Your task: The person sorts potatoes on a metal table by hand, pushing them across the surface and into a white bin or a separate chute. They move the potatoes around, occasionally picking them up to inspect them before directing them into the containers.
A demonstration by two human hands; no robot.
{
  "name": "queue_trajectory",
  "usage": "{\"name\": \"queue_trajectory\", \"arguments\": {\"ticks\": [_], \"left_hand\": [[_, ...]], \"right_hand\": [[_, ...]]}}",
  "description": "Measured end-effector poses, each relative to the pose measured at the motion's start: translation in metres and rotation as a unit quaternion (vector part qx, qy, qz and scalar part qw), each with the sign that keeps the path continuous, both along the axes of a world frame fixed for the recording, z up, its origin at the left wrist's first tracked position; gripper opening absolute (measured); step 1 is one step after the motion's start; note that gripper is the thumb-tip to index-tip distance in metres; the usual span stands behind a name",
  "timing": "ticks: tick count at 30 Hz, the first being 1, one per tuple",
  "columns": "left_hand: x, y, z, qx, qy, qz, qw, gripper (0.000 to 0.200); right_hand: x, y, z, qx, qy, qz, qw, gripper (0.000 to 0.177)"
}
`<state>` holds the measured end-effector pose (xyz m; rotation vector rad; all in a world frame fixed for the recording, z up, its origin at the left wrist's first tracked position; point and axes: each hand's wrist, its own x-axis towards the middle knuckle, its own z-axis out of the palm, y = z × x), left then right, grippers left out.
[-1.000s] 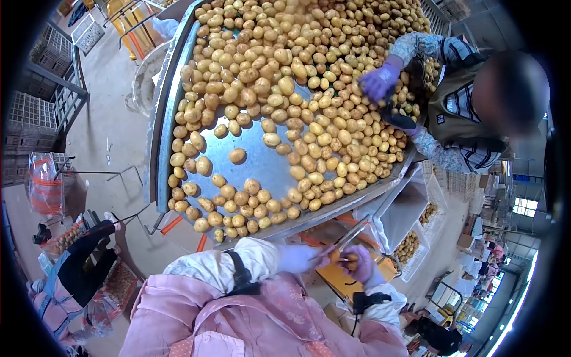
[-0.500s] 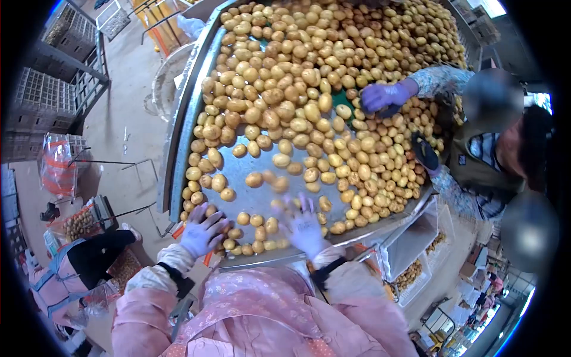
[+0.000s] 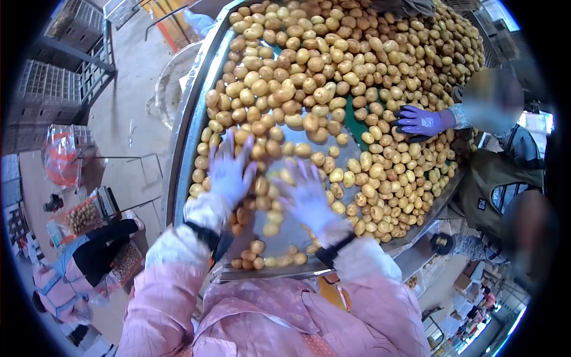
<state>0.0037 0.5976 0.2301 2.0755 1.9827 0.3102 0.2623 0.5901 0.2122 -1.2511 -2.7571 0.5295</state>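
Both my hands wear lavender gloves and reach over the metal sorting table (image 3: pixel 285 228). My left hand (image 3: pixel 231 172), fingers spread, lies against potatoes on the left part of the tabletop. Close to its right, my right hand (image 3: pixel 309 199) is also spread flat and slightly blurred, touching or just above potatoes. Between and below the two hands, several loose potatoes (image 3: pixel 267 205) sit on the bare metal, some smeared by motion. Beyond my fingers a thick heap of yellow-brown potatoes (image 3: pixel 357 65) covers the far side. A small row of potatoes (image 3: pixel 276 260) rests along the near edge.
Across the heap, a co-worker's gloved hand (image 3: pixel 425 122) rests on the potatoes at right. The table's raised metal rim (image 3: pixel 184 143) runs along the left. Stacked crates (image 3: pixel 44 89) stand on the floor at far left, and another person (image 3: pixel 83 262) bends at lower left.
My hands have moved forward from the near edge, the left one farther, and potatoes shifted between them. The co-worker's gloved hand has moved right, and their other hand has left the heap.
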Motion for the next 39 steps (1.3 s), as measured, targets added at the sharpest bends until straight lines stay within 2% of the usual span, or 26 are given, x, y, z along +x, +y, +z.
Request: {"name": "queue_trajectory", "arguments": {"ticks": [2,4,5,7,9,10,11,12,13,14,16,17,19,20,21,22,23,25,28,30,31,34,35,36,37,39], "left_hand": [[0.006,-0.063,-0.008,-0.042,0.019,-0.082,0.996,0.062],[0.004,-0.134,-0.013,-0.093,-0.024,-0.181,0.979,0.061],[0.002,-0.164,-0.005,-0.121,-0.068,-0.225,0.965,0.06],[-0.018,-0.2,0.012,-0.138,-0.092,-0.245,0.955,0.061],[-0.058,-0.238,-0.003,-0.193,-0.129,-0.205,0.951,0.06],[-0.082,-0.245,0.005,-0.193,-0.088,-0.203,0.956,0.057],[-0.1,-0.247,0.014,-0.19,-0.046,-0.199,0.96,0.053],[-0.113,-0.246,0.015,-0.159,-0.051,-0.171,0.971,0.053],[-0.123,-0.242,0.014,-0.129,-0.056,-0.145,0.979,0.052],[-0.128,-0.233,0.014,-0.099,-0.061,-0.118,0.986,0.051],[-0.102,-0.164,0.032,-0.031,-0.054,-0.1,0.993,0.049],[-0.087,-0.129,0.03,-0.005,-0.092,-0.105,0.99,0.045],[-0.039,-0.063,0.029,0.006,-0.177,-0.112,0.978,0.041],[-0.009,-0.04,0.03,-0.022,-0.206,-0.118,0.971,0.044],[0.019,-0.02,0.028,-0.055,-0.21,-0.133,0.967,0.046],[0.04,-0.007,0.014,-0.045,-0.199,-0.147,0.968,0.049],[0.056,-0.001,0.004,-0.121,-0.109,-0.15,0.975,0.053],[0.061,-0.016,-0.026,-0.115,-0.025,-0.203,0.972,0.052],[0.052,-0.038,-0.029,-0.074,-0.016,-0.237,0.969,0.042],[0.033,-0.059,-0.027,-0.112,-0.144,-0.122,0.976,0.031],[0.031,-0.063,-0.011,-0.095,-0.208,-0.076,0.971,0.027],[0.056,-0.095,0.017,-0.118,-0.271,0.024,0.955,0.026],[0.075,-0.099,0.045,-0.246,-0.213,-0.073,0.943,0.042],[0.092,-0.118,0.053,-0.236,-0.305,-0.134,0.913,0.048],[0.102,-0.127,0.059,-0.209,-0.315,-0.274,0.884,0.055],[0.09,-0.173,0.025,-0.07,-0.313,-0.345,0.882,0.061]], "right_hand": [[0.063,-0.035,0.012,0.036,-0.056,-0.037,0.997,0.066],[0.1,-0.072,0.013,-0.036,0.011,-0.213,0.976,0.069],[0.096,-0.106,0.006,0.048,-0.095,-0.275,0.956,0.071],[0.057,-0.138,0.032,-0.001,-0.131,-0.269,0.954,0.07],[0.075,-0.161,0.018,-0.059,-0.145,-0.056,0.986,0.066],[0.087,-0.148,0.022,-0.087,-0.14,-0.038,0.986,0.06],[0.1,-0.134,0.025,-0.117,-0.134,-0.02,0.984,0.054],[0.123,-0.113,0.007,-0.086,-0.036,-0.129,0.987,0.049],[0.122,-0.065,0.023,0.011,-0.165,-0.101,0.981,0.071],[0.127,-0.027,0.005,0.139,-0.089,-0.162,0.973,0.067],[0.1,0.059,-0.012,0.239,-0.032,-0.312,0.919,0.06],[0.078,0.094,-0.019,0.244,-0.022,-0.334,0.91,0.062],[0.011,0.139,0.008,0.095,-0.02,-0.341,0.935,0.068],[-0.005,0.144,-0.027,0.207,-0.083,-0.318,0.921,0.07],[-0.019,0.142,-0.019,0.117,-0.16,-0.243,0.95,0.073],[-0.028,0.125,0.012,0.059,-0.093,-0.182,0.977,0.074],[-0.019,0.099,-0.022,0.167,-0.038,-0.114,0.979,0.068],[0.019,0.047,-0.002,0.055,0.023,-0.069,0.996,0.058],[0.059,-0.021,0.011,0.044,0.008,-0.142,0.989,0.056],[0.092,-0.098,0.018,0.042,-0.078,-0.219,0.972,0.051],[0.093,-0.119,0.024,0.03,-0.006,-0.252,0.967,0.05],[0.083,-0.168,0.033,-0.073,0.196,-0.377,0.902,0.045],[0.072,-0.18,0.038,-0.149,0.253,-0.433,0.852,0.042],[0.059,-0.19,0.043,-0.221,0.307,-0.482,0.79,0.038],[0.047,-0.197,0.046,-0.288,0.359,-0.521,0.719,0.035],[0.044,-0.219,0.05,-0.368,0.446,-0.581,0.572,0.028]]}}
